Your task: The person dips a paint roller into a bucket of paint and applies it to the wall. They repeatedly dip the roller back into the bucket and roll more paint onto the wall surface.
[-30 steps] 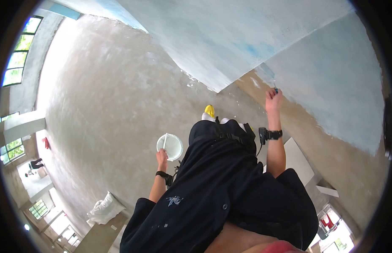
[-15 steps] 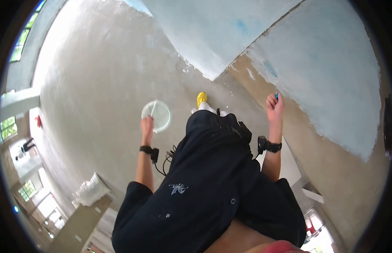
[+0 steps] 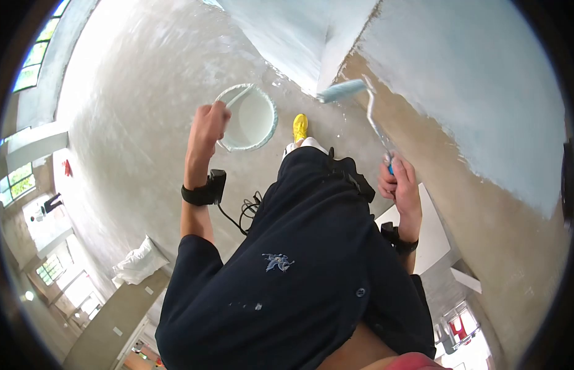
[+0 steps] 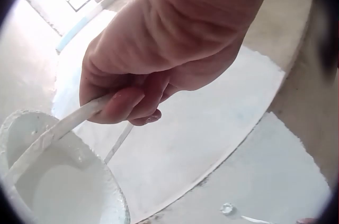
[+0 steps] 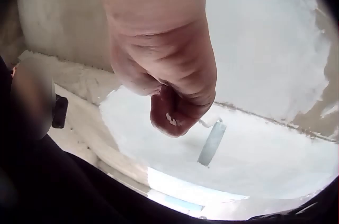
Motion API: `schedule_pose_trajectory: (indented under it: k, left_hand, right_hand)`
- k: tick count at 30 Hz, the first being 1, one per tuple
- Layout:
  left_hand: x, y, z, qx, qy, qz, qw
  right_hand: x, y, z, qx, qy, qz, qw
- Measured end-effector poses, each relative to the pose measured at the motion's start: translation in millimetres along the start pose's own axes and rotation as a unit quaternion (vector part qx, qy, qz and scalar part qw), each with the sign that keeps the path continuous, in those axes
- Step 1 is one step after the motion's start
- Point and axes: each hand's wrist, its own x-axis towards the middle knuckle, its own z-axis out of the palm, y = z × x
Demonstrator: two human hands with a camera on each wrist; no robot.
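Note:
In the head view my left hand (image 3: 208, 128) grips the handle of a white bucket (image 3: 273, 121); pale paint lies inside. The left wrist view shows fingers curled round the bucket's handle (image 4: 63, 126) above the paint-smeared rim. My right hand (image 3: 400, 185) holds the blue grip of a paint roller (image 3: 341, 91), whose pale blue sleeve hangs off the wall near the wall corner, left of the hand. In the right wrist view the roller sleeve (image 5: 212, 143) shows beyond my curled right hand (image 5: 169, 65); the fingers cover its grip.
A partly painted pale blue wall (image 3: 472, 80) stands at the right, with a bare brown strip (image 3: 435, 148) along its lower edge. A yellow shoe (image 3: 300, 127) is on the grey floor. A white sack (image 3: 141, 261) lies at the lower left, and a white board (image 3: 426, 234) at the lower right.
The bucket and left hand have risen closer to the camera. The roller has come off the right wall and swung left, its sleeve now in plain sight.

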Motion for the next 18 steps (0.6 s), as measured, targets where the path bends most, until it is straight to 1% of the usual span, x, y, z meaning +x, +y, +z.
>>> schedule_pose_trajectory:
  k: [1,3,5,7,10,12,14,16,18]
  left_hand:
    - [-5.2,10.8,5.0,0.005,-0.003,0.002,1.0]
    - [-14.0,28.5,15.6,0.008,-0.039,0.026,0.999]
    - [-20.6,38.8,26.1,0.013,-0.048,0.038,0.998]
    - [-28.4,49.8,34.6,0.016,-0.058,0.053,0.997]
    - [-42.5,61.2,43.1,0.041,-0.063,0.082,0.994]
    - [-47.8,68.4,46.4,0.076,-0.047,0.112,0.99]
    - [-49.7,73.3,50.0,0.097,-0.041,0.119,0.987]
    - [-54.0,77.2,52.2,0.118,-0.034,0.126,0.984]
    - [-58.2,79.4,51.6,0.125,-0.04,0.159,0.979]
  right_hand:
    - [0.3,-0.3,3.2,0.005,0.003,-0.003,1.0]
    - [-2.7,-3.5,18.7,0.001,-0.039,0.02,0.999]
    - [-8.4,-1.7,29.3,0.012,-0.028,0.013,0.999]
    - [-8.7,-6.1,36.7,-0.042,-0.107,0.018,0.993]
    - [-15.1,-6.4,51.4,-0.069,-0.11,0.027,0.991]
    - [-18.0,-7.2,63.1,-0.081,-0.106,0.025,0.991]
    - [-18.5,-8.8,71.1,-0.098,-0.103,0.024,0.99]
    - [-18.0,-6.4,71.0,-0.082,-0.114,0.028,0.99]
    - [-17.9,-5.3,74.2,-0.065,-0.125,0.033,0.99]
